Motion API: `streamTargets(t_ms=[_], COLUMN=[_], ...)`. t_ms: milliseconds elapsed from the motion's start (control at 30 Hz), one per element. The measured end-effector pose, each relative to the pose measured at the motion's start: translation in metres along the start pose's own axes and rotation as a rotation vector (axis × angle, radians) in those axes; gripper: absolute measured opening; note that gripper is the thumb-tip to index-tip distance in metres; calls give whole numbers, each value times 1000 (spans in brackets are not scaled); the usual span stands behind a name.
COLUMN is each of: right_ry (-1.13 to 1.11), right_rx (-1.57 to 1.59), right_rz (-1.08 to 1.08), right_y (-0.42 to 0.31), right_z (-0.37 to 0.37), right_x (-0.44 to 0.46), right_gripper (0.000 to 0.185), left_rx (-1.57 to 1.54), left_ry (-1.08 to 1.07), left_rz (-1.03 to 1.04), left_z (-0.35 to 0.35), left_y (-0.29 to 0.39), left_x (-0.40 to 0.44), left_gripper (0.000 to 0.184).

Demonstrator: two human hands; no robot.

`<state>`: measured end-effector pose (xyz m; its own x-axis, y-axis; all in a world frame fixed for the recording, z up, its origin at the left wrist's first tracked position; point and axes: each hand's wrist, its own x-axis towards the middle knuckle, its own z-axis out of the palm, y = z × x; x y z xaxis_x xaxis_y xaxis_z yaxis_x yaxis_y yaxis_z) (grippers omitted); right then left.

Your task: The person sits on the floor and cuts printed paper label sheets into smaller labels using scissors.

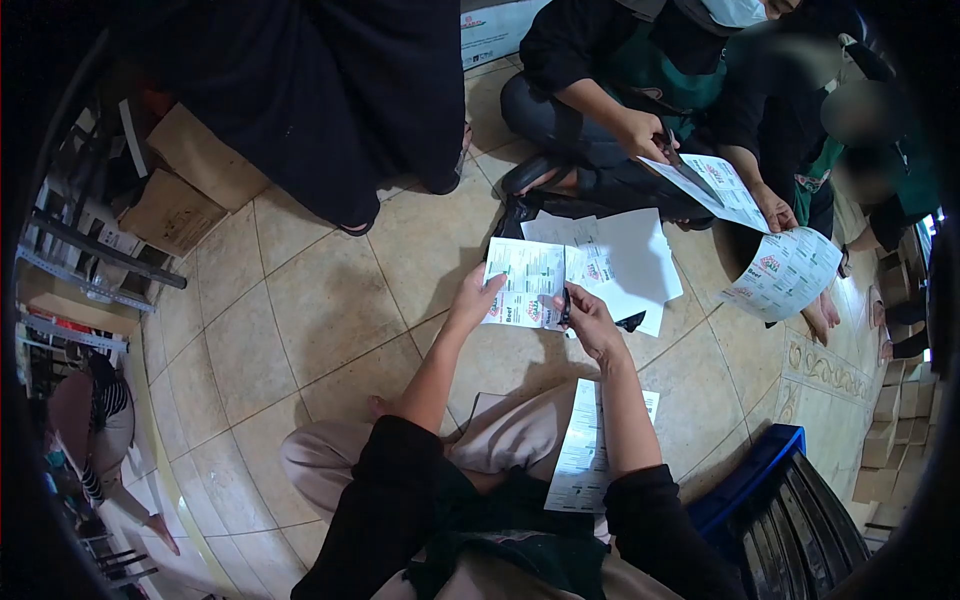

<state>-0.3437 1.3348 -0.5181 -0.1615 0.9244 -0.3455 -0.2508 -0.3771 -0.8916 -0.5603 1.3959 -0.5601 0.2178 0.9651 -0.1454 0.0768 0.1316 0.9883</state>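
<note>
My left hand [477, 298] pinches the left edge of a white printed sheet of labels [522, 272], with "Beef" and red and green print on it. At the sheet's right edge, my right hand [596, 326] is closed around scissors with a black handle [567, 304]; their blades are mostly hidden. Another printed sheet [578, 462] lies across my lap under my right forearm. Just beyond my hands, several loose sheets [640, 262] overlap on the floor, some blank side up, with black plastic partly under them.
Opposite me, a seated person cuts a label sheet [738, 192] with scissors [695, 178]; a curled sheet [785, 268] is beside it. Someone in black stands ahead left. Cardboard boxes [175, 212] and racks are left, a blue-edged black crate [800, 515] right. Tiled floor [330, 300] surrounds me.
</note>
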Motion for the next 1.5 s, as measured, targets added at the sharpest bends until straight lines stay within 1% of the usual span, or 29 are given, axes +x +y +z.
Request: streamTargets(t_ms=[133, 200, 433, 500, 633, 700, 933, 1033, 1100, 1133, 1200, 1233, 1267, 1333, 1367, 1500], right_ry=[30, 44, 4, 3, -6, 24, 26, 32, 66, 55, -109, -189, -203, -392, -427, -534], right_rx=[21, -62, -78, -47, -45, -22, -81, -109, -119, -119, -21, -85, -85, -285, -244, -196], right_rz=[-25, -23, 7, 55, 43, 37, -6, -36, -30, -30, -16, -23, -18, -80, -10, 30], right_y=[19, 19, 11, 9, 7, 7, 18, 18, -1, -11, -36, -48, -55, -69, -81, -73], right_z=[-10, -9, 3, 5, 5, 6, -6, -5, 11, 19, 40, 49, 58, 75, 90, 113], right_x=[10, 11, 7, 6, 5, 5, 14, 12, 4, -2, -23, -36, -48, -72, -87, -116], right_gripper=[46, 39, 40, 45, 44, 43, 41, 43, 47, 47, 51, 54, 54, 57, 59, 62], left_rx=[12, 20, -21, -19, 52, 7, 84, 64, 39, 42, -180, -216, -212, -307, -269, -253], left_ry=[-15, -12, 31, 28, -2, -6, -12, 35, 178, 188, 297, 340, 354, 420, 474, 572], left_rz=[-37, -5, -31, -44, -53, 5, -43, 16, 101, 102, 211, 245, 244, 326, 349, 393], left_z=[-1, -1, -9, -10, -12, -9, -10, -13, -18, -22, -31, -35, -40, -53, -59, -73], left_y=[-12, -18, -17, -17, -20, -22, -22, -25, -7, 3, 30, 53, 71, 101, 114, 143], left_x=[7, 9, -2, -5, -2, -1, 1, -3, -12, -17, -34, -46, -58, -80, -91, -127], left_gripper=[24, 24, 25, 27, 27, 27, 27, 26, 26, 26, 25, 25, 25, 23, 22, 21])
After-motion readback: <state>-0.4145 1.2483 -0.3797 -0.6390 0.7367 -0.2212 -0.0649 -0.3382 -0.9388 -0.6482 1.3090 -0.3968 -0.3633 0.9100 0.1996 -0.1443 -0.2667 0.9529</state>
